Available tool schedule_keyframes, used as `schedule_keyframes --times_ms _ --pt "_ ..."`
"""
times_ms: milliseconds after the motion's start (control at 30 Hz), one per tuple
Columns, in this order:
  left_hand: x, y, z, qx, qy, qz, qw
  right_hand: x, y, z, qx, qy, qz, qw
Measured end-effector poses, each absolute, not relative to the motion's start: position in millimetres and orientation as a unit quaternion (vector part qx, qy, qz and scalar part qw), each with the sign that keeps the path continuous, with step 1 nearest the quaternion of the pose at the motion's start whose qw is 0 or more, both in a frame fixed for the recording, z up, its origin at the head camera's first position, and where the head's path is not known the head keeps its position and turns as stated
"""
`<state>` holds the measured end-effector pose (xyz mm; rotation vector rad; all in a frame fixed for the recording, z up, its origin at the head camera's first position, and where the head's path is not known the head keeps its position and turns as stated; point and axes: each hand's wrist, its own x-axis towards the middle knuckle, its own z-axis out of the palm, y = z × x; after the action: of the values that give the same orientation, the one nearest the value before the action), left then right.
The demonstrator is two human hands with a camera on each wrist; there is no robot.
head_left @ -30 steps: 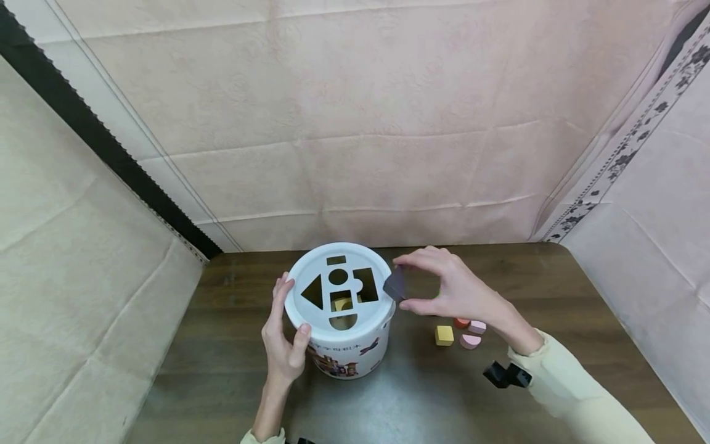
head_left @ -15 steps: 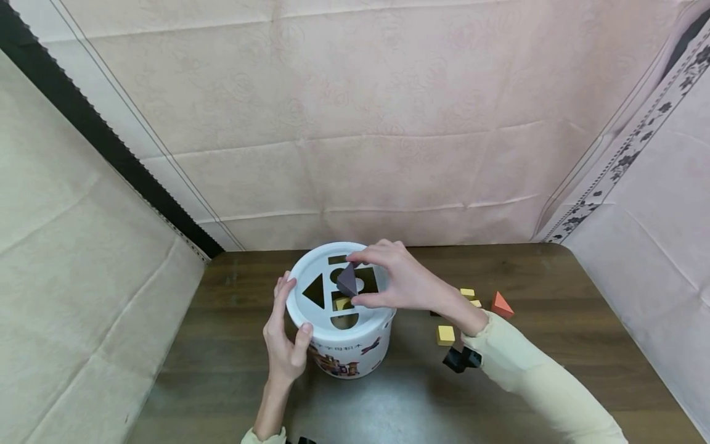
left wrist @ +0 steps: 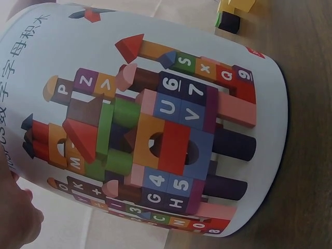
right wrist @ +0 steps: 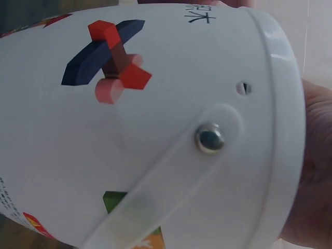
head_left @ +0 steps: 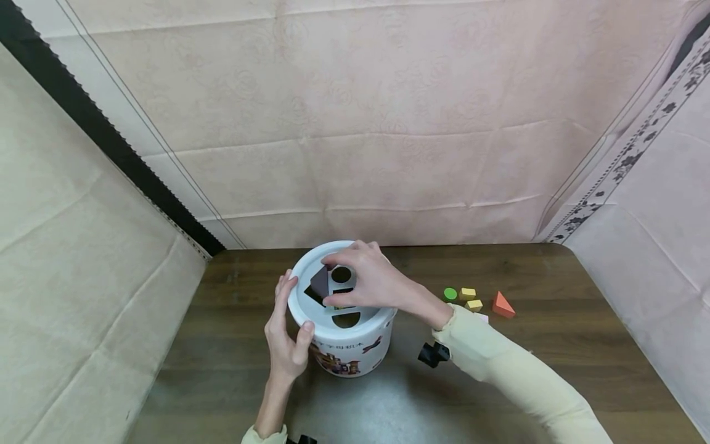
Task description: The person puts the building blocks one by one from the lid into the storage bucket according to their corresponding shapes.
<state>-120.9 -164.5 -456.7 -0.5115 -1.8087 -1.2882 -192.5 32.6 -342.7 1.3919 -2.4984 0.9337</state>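
Observation:
A white bucket point(head_left: 355, 357) printed with building-block pictures stands on the wooden table. Its pale lid point(head_left: 310, 324) has cut-out shapes, partly hidden under my right hand. My left hand point(head_left: 287, 345) grips the bucket's left side at the rim, thumb toward the front. Between the thumb and fingers of my right hand point(head_left: 373, 280) is a dark purple triangular block point(head_left: 319, 282), pinched close over the triangular hole and overlapping it. In the left wrist view, part of the left hand point(left wrist: 18, 212) shows beside the printed wall point(left wrist: 155, 104). The right wrist view shows the right hand point(right wrist: 316, 171) beyond the lid's edge.
Right of the bucket lie a green round block point(head_left: 450, 294), two small yellow blocks point(head_left: 474, 305) and an orange-red triangular block point(head_left: 503, 305). The right sleeve point(head_left: 493, 345) partly hides a pale block. A translucent handle point(right wrist: 155, 181) is riveted to the bucket. Cloth walls point(head_left: 360, 185) surround the table.
My right hand has carried the purple triangular block leftward from the lid's right edge, across the lid, to the triangular hole. The left hand keeps its place on the bucket.

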Motion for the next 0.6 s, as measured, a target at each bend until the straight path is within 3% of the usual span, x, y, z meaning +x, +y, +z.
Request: schedule_keyframes --times_ms 400,600 --pt "-121 -165 -457 -0.204 -0.719 -0.515 0.419 -193 23 -347 0.453 -0.845 0.279 0.053" --pt "-122 -165 -456 -0.204 -0.719 -0.514 0.420 -198 50 -346 0.430 -0.839 0.320 0.098"
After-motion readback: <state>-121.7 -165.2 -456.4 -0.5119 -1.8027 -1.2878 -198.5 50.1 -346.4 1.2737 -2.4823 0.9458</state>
